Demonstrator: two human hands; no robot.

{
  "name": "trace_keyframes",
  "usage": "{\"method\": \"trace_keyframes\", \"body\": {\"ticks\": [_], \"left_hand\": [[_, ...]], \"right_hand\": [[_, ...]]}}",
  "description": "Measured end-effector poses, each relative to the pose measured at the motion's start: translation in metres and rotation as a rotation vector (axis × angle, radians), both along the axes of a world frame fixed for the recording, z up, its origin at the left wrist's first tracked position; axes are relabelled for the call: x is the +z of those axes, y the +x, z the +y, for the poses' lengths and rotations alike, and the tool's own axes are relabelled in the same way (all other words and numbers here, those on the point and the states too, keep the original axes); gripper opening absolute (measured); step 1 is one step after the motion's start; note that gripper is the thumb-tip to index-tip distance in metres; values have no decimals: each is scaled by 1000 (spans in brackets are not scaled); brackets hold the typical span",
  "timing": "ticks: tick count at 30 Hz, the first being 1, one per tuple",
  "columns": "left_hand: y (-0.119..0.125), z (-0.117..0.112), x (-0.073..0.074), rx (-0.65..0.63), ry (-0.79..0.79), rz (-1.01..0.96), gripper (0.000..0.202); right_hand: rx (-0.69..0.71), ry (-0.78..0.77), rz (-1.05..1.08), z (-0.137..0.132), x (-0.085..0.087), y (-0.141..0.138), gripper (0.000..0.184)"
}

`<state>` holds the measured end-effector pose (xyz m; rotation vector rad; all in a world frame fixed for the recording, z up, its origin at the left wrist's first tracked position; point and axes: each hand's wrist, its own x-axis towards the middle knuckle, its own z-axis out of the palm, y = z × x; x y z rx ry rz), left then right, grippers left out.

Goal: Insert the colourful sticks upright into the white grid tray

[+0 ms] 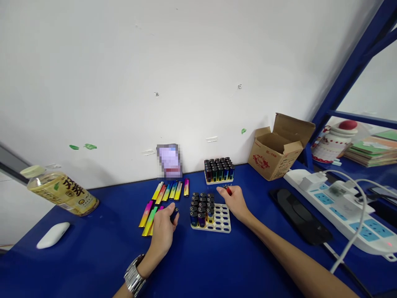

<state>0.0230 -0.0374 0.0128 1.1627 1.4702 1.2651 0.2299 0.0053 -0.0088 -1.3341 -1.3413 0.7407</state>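
My left hand point(163, 229) rests on the blue table and grips a dark blue lighter point(174, 214) by its black cap, just right of several colourful lighters point(150, 216) lying flat. My right hand point(236, 202) holds a red lighter point(228, 190) between its fingertips beyond the white holed tray point(221, 218). That tray stands between my hands, its left part filled with upright lighters point(201, 205). A second tray full of lighters point(218, 169) stands by the wall.
More colourful lighters point(171, 190) lie in a row near the wall. A tea bottle point(60, 189) and white mouse point(53, 235) are at left. An open cardboard box point(277, 148), a black phone point(299, 215) and a white power strip point(341, 207) with cables sit at right.
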Motion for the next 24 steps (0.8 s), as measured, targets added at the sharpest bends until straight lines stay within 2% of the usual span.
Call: {"method": "trace_keyframes", "body": {"ticks": [5, 7, 10, 13, 17, 20, 22, 24], "left_hand": [[-5, 5, 1, 33, -129, -164, 45], [-6, 6, 1, 50, -168, -172, 46], [-5, 5, 1, 38, -148, -116, 47], [-3, -1, 3, 12, -16, -83, 50], [4, -15, 11, -61, 281, 62, 51], [8, -29, 19, -211, 464, 245, 33], [12, -36, 22, -324, 539, 346, 22], [17, -40, 22, -383, 587, 432, 17]], "right_hand": [[46, 9, -2, -1, -1, 1, 51], [64, -1, -10, -1, -1, 1, 50], [89, 0, 1, -2, -2, 2, 48], [143, 8, 109, -3, -3, 3, 47], [147, -55, 253, -2, -5, 3, 51], [148, -67, 234, -1, -7, 2, 50], [162, -56, 212, 0, -8, 2, 51], [163, -49, 189, 1, -8, 2, 51]]}}
